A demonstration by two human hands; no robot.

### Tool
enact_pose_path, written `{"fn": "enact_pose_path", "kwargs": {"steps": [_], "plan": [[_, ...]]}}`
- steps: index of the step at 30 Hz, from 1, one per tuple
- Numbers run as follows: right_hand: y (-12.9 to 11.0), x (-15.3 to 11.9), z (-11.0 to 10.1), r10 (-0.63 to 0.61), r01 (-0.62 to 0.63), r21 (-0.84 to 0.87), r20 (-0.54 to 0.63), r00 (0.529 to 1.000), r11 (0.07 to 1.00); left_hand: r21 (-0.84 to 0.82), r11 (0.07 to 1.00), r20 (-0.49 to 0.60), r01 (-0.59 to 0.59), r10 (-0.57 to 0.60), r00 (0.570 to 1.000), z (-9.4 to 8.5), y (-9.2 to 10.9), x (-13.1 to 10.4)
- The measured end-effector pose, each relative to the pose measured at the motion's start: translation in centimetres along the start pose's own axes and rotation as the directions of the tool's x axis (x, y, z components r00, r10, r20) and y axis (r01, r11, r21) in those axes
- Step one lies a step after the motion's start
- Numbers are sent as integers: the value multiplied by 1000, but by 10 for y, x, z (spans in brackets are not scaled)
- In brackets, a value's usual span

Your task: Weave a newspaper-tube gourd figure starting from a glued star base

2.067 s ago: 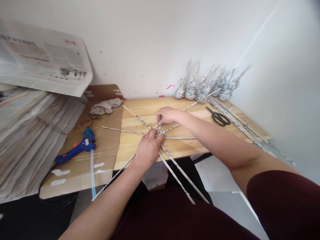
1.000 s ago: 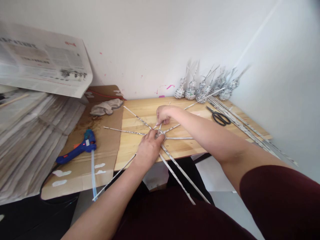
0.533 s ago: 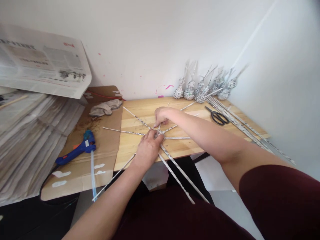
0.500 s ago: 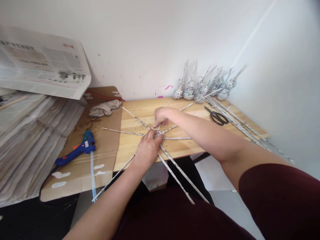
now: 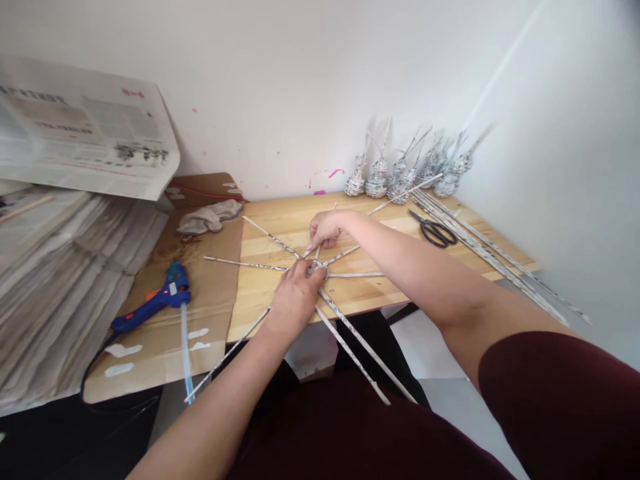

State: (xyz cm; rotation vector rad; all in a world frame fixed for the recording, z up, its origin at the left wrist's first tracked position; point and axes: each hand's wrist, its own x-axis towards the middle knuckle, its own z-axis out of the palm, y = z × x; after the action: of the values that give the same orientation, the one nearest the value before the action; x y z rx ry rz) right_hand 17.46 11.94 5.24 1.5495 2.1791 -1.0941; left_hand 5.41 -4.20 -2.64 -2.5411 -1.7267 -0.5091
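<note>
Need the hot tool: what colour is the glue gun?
Blue with orange trigger, glue gun, head view.

A small home craft corner is shown, set against plain white walls flecked with pink paint. A wooden desk (image 5: 280, 220) is covered on its left part by glue-stained cardboard (image 5: 200, 313), where a blue glue gun (image 5: 150, 305) is laid. Newspapers (image 5: 60, 267) are stacked at the left edge; woven paper figures (image 5: 400, 180), rolled paper sticks (image 5: 480, 250) and scissors (image 5: 434, 231) are kept at the far right corner.
</note>
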Motion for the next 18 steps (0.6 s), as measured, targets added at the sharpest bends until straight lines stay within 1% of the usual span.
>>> {"fn": "enact_pose_path", "kwargs": {"steps": [4, 5, 6, 7, 9, 11, 12, 15, 18], "plan": [[-11, -1, 4, 25, -32, -190, -37, 999, 981, -11, 1000, 10, -7, 7, 1000, -1, 1, 0], [-12, -1, 4, 25, -34, -212, -45, 999, 977, -15, 1000, 9, -4, 4, 1000, -1, 1, -1], [-10, -3, 3, 16, -25, -197, -47, 999, 980, -20, 1000, 7, -1, 1, 1000, -1, 1, -1], [-7, -4, 3, -6, -1, -143, -44, 999, 990, -27, 1000, 3, 0, 0, 1000, -1, 0, -1], [4, -8, 1, -67, 69, 51, -27, 997, 996, -38, 999, -14, -8, 8, 1000, 0, -1, -1], [18, -12, 2, -120, 127, 230, -43, 992, 965, -35, 998, -59, -51, 48, 997, 2, -2, 0], [24, -14, 3, -138, 153, 292, -70, 988, 944, -24, 996, -91, -82, 79, 993, 3, -3, 0], [38, -19, 10, -178, 236, 415, -174, 969, 879, 13, 989, -184, -149, 149, 972, 5, -6, 0], [42, -20, 17, -205, 297, 503, -231, 951, 812, 18, 989, -224, -148, 149, 963, 9, -7, -2]]}}
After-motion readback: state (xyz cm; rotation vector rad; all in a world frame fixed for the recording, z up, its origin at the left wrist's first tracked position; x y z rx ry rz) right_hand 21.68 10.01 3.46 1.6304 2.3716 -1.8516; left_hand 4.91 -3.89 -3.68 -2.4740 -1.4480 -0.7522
